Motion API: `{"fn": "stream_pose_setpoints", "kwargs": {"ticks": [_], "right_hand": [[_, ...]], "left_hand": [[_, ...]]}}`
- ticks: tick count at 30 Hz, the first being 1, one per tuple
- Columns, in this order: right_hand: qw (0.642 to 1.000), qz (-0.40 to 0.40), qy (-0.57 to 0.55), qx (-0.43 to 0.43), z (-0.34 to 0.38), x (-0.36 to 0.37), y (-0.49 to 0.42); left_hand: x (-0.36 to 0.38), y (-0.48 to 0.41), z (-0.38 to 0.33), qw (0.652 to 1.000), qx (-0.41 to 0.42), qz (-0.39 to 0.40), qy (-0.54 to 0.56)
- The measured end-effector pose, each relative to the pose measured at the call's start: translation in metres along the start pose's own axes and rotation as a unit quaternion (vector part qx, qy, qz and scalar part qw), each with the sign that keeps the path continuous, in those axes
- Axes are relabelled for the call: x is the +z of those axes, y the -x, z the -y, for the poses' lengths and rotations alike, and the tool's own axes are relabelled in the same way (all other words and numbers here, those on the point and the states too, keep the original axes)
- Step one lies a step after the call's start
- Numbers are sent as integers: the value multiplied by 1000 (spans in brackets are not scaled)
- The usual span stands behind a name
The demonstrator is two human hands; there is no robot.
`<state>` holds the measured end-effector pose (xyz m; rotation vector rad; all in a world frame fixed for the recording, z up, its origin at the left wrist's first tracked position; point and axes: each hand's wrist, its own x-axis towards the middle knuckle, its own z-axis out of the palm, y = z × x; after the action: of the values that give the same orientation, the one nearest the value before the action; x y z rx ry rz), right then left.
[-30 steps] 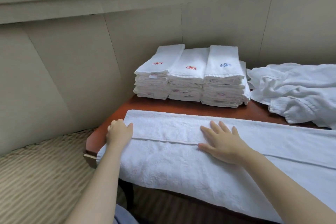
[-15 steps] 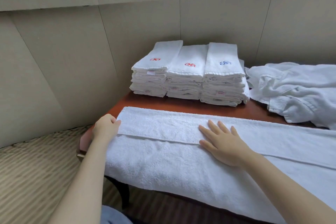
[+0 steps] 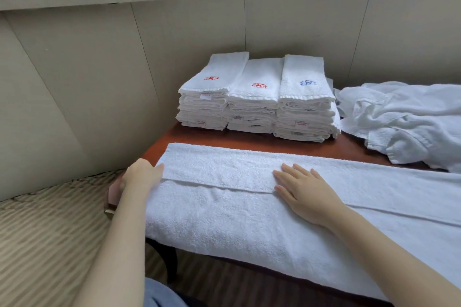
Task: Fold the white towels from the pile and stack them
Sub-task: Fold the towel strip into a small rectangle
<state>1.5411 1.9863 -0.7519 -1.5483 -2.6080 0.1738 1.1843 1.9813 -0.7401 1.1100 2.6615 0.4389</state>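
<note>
Long towel (image 3: pixel 224 209) lies across the tabletop (image 3: pixel 249 141), long axis 9-to-3 o'clock. Left hand (image 3: pixel 141 177) pinches its 9 o'clock end, thumb on top. Right hand (image 3: pixel 304 189) presses flat mid-towel, fingers spread. Left hand is nearer that end, so the fold likely goes toward 3.

I see a long towel (image 3: pixel 224 209) across the table (image 3: pixel 249 141). Behind it: folded stacks (image 3: pixel 257 97) at twelve o'clock, loose pile (image 3: pixel 409 119) at two.
</note>
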Motion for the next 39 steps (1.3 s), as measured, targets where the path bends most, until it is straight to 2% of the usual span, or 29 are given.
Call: {"fn": "stream_pose_setpoints", "kwargs": {"ticks": [3, 5, 7, 10, 13, 16, 18, 21, 23, 25, 27, 30, 33, 34, 36, 39], "right_hand": [[999, -27, 47, -1, 10, -6, 7], [998, -22, 60, 4, 18, -8, 12], [998, 34, 42, 9, 23, -4, 17], [994, 109, 29, 13, 20, 3, 23], [995, 95, 11, 12, 15, 6, 23], [998, 56, 15, 6, 19, 4, 25], [998, 28, 34, -40, 26, -1, 33], [988, 52, 40, -138, 43, 2, 49], [978, 79, 57, -187, 53, 6, 58], [970, 86, 90, -208, 57, 8, 60], [977, 46, 63, -198, 58, 4, 58], [987, -25, 17, -159, 53, -8, 50], [993, 7, -13, -120, 40, -23, 40], [993, 32, -28, -113, 37, -27, 40], [989, 91, -18, -117, 38, -28, 43], [980, 100, 69, -155, 56, -18, 52]], "left_hand": [[-12, 6, 8, 993, 1, 115, -2], [-16, 8, 13, 990, -3, 140, -9], [-16, 7, 11, 994, 17, 109, -26], [-5, 8, 1, 996, 88, -7, 22], [8, 18, -8, 982, 105, -100, 122], [12, 21, -9, 983, 104, -123, 89], [6, 20, -4, 992, 63, -89, 68], [-10, 17, 16, 997, -3, 8, 72], [-22, 21, 31, 990, 14, 76, 119], [-30, 25, 41, 968, 73, 118, 211], [-36, 30, 43, 931, 113, 153, 312], [-41, 37, 37, 862, 87, 220, 449], [-40, 36, 32, 808, 71, 268, 519], [-38, 35, 31, 808, 77, 269, 519], [-32, 31, 29, 849, 101, 229, 466], [-18, 21, 22, 922, 161, 84, 343]]}}
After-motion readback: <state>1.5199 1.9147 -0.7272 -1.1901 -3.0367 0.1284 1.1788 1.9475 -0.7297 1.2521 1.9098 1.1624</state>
